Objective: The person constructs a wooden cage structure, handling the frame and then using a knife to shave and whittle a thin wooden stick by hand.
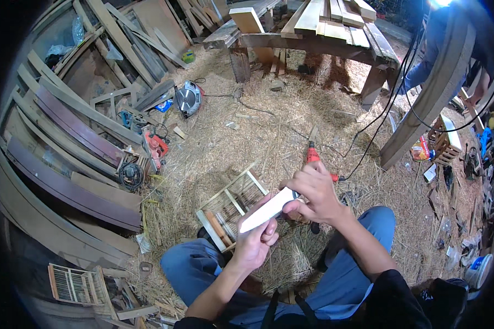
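Note:
My left hand (255, 241) is wrapped under the lower end of a pale, flat strip (264, 213), probably wood, held on a slant above my lap. My right hand (313, 194) grips the strip’s upper end, where a small dark part shows; what that part is I cannot make out. Below and left of my hands, a small wooden frame with thin bars (229, 197) lies on the floor, with wooden pieces inside it. Behind my right hand is a red and black power tool (312, 154) with a cord.
Boards (82, 115) lean on the left near a red tool (155, 145) and silver machine (187, 98). A workbench (313, 39) stacked with planks stands ahead. At right are a wooden post (425, 104), hanging cords and another person’s leg (429, 52). Shavings cover the floor (252, 131).

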`<state>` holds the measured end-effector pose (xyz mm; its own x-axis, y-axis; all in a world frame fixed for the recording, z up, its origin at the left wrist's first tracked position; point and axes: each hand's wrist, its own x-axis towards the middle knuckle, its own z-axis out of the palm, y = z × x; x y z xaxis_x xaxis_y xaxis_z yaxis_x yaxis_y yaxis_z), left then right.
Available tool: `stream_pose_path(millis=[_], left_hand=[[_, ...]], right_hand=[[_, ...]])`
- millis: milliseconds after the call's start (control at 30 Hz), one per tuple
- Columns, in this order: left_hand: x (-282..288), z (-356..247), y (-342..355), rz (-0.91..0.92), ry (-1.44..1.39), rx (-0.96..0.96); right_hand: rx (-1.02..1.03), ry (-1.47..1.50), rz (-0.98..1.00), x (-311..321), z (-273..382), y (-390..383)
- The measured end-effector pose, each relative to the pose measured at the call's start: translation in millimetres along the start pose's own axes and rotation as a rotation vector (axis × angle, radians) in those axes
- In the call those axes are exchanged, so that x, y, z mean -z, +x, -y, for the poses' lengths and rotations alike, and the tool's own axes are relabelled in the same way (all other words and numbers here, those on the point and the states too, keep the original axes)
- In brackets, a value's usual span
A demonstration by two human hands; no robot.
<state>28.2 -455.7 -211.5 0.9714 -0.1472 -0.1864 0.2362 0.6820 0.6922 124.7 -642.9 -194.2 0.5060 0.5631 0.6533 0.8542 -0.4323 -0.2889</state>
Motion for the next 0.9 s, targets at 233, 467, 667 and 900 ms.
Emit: stream_pose_path(millis=[233, 467, 667, 900], left_hand=[[-2, 5, 5, 0.020, 0.133, -0.188], [0, 10, 9, 0.008, 0.362, -0.359], [-2, 8, 5, -0.002, 0.332, -0.283], [0, 15, 4, 0.009, 0.258, -0.256]], right_hand=[[0.048, 0.003, -0.015, -2, 4, -5], [0.028, -0.012, -0.001, 2, 2, -10], [0.043, -0.006, -0.008, 0, 4, -12], [0.042, -0.022, -0.012, 0, 3, -14]])
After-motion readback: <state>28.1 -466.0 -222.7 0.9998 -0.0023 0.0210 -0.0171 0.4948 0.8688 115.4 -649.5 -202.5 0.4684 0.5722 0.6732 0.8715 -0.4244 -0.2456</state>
